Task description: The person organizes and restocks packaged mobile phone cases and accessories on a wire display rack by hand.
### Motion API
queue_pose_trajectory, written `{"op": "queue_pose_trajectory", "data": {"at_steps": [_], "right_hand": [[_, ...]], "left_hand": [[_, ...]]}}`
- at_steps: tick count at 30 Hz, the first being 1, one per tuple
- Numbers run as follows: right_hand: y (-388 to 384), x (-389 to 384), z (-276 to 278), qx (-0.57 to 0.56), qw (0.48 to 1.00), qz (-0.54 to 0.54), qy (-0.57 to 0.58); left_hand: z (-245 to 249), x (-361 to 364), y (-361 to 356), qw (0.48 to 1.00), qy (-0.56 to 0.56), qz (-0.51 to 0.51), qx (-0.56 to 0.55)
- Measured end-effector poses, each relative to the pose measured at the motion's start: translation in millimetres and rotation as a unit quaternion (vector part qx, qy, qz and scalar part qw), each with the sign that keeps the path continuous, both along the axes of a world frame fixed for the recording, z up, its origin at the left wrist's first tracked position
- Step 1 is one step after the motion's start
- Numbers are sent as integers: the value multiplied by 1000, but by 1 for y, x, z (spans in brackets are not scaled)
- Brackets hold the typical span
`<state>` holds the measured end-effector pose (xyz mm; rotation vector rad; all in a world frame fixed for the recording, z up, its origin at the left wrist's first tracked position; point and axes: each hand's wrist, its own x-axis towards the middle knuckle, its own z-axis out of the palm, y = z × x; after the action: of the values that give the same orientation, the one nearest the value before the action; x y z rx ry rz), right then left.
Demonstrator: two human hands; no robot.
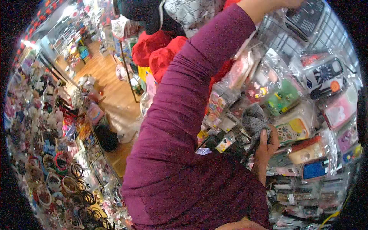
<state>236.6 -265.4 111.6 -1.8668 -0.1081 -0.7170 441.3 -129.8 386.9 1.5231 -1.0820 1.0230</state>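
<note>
My left arm, in a purple sleeve, stretches up across the view. My left hand [285, 3] is cut off by the top edge, close to a black patterned phone case [306, 17] on a wire grid; its fingers do not show clearly. Lower down, my right hand [265, 147] is closed on a bunched grey cloth [253, 120], thumb on its near side. Around that cloth hang phone cases in clear plastic bags, among them a green one [284, 96] and one with a yellow patch [293, 129].
Red caps [163, 57] and a dark cap [143, 15] hang beside my raised arm. At left, a wall of hair accessories [46, 153] runs along a wooden floor [111, 88]. More bagged cases [291, 197] hang at lower right, and the wire grid [281, 38] backs the display.
</note>
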Motion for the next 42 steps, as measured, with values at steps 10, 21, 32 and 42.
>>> {"op": "queue_pose_trajectory", "data": {"at_steps": [10, 21, 32, 42], "right_hand": [[-10, -2, -12, -59, 998, 11, 23], [-1, 2, -19, -45, 998, 42, 33], [-7, 4, -34, -8, 997, 65, 45], [-6, 1, -35, -29, 995, 81, 41]], "left_hand": [[-111, -18, 65, 988, 91, -73, -102], [-172, -69, 87, 937, 167, -156, -264], [-103, -176, 119, 944, -131, -229, -197], [-106, -195, 117, 941, -143, -233, -199]]}}
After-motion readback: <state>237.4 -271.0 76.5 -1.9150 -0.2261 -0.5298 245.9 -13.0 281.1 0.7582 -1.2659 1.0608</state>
